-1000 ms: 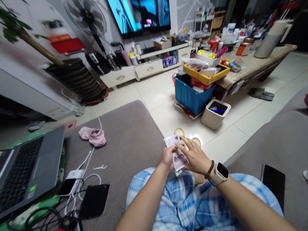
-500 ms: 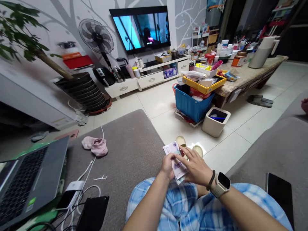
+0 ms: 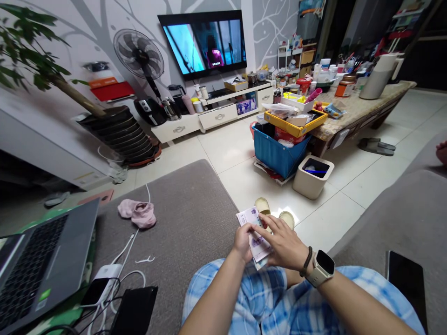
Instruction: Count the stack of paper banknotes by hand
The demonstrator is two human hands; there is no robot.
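Two bare hands are sharing one stack of banknotes, which is hovering over the lap of blue plaid shorts. Left hand: fingers are clamping the banknotes along the near-left edge, thumb lying across the top note. Right hand: fingers are reaching over the notes from the right, slightly apart; its thumb is hiding from view, so cannot tell whether this hand is gripping. A watch and a dark bracelet are circling the right wrist. Slippers are lying on the floor just beyond the notes. On the grey couch, a pink cloth and a laptop are sitting leftward; a phone is lying rightward.
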